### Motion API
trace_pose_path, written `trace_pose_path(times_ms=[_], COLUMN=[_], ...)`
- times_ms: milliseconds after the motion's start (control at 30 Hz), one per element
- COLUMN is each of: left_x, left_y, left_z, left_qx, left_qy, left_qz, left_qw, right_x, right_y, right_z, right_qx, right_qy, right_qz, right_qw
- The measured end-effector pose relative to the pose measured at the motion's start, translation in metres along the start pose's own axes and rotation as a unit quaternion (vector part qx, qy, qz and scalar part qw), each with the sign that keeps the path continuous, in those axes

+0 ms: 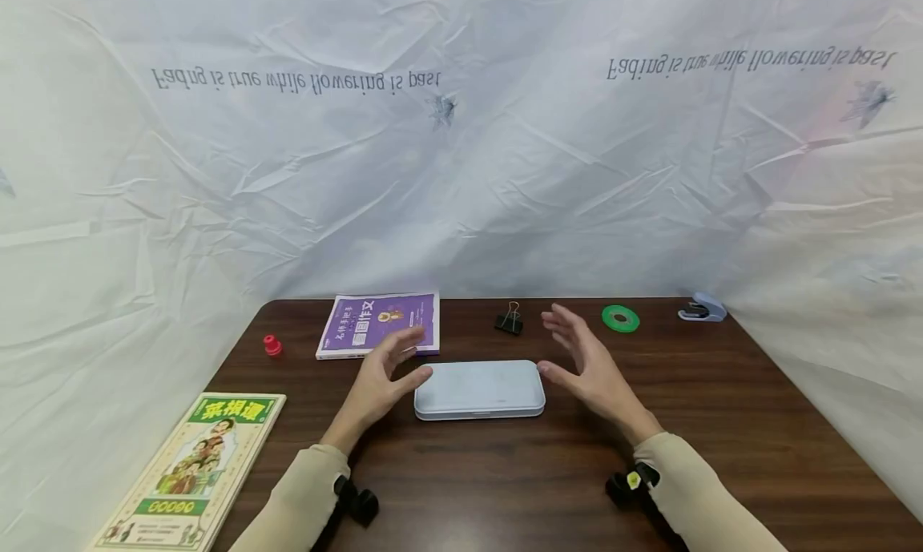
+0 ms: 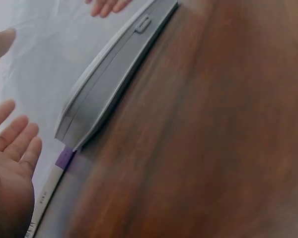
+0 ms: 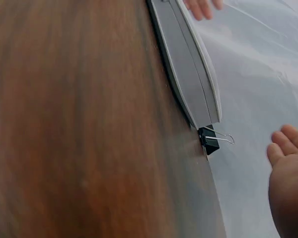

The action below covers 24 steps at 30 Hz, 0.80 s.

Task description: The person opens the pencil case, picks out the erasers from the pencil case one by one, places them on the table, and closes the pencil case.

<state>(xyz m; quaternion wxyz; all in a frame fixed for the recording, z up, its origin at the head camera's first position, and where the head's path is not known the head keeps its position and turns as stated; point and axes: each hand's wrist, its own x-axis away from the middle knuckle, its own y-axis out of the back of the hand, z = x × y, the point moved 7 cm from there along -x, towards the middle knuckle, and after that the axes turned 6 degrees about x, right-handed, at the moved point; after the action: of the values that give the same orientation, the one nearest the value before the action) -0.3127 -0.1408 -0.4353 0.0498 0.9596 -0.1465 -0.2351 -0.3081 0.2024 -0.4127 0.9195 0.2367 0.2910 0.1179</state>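
A flat light-blue case with rounded corners lies closed on the dark wooden table. My left hand hovers at its left end with fingers spread and straight; the thumb reaches near the case's corner. My right hand hovers at the right end, palm facing left, fingers straight. Neither hand holds anything. The case shows edge-on in the left wrist view with my left hand's fingers beside it. In the right wrist view the case lies away from my right hand.
A purple book lies behind the case, a black binder clip and green tape roll further right, and a stapler at the back right corner. A small red object and a green-titled book sit left.
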Motion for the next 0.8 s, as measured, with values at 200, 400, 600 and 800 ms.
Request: trace_pose_path(times_ms=[200,400,600,800], left_x=[0.006,0.009,0.008,0.006], left_y=[-0.004,-0.006,-0.01,-0.01], left_z=[0.011,0.018,0.018,0.018], left_qx=[-0.041,-0.096,-0.185,-0.202], left_qy=[0.023,0.059,0.055,0.049], left_qz=[0.027,0.047,0.083,0.1], left_qw=[0.9985,0.9926,0.9776,0.9731], right_x=[0.006,0.012,0.014,0.013], right_y=[-0.015,-0.025,-0.031,-0.032], right_z=[-0.011,-0.023,-0.027,-0.027], right_qx=[0.0,0.022,0.071,0.09], right_qy=[-0.009,-0.038,-0.043,-0.047], right_qz=[0.056,0.11,0.145,0.159], right_qw=[0.998,0.993,0.986,0.982])
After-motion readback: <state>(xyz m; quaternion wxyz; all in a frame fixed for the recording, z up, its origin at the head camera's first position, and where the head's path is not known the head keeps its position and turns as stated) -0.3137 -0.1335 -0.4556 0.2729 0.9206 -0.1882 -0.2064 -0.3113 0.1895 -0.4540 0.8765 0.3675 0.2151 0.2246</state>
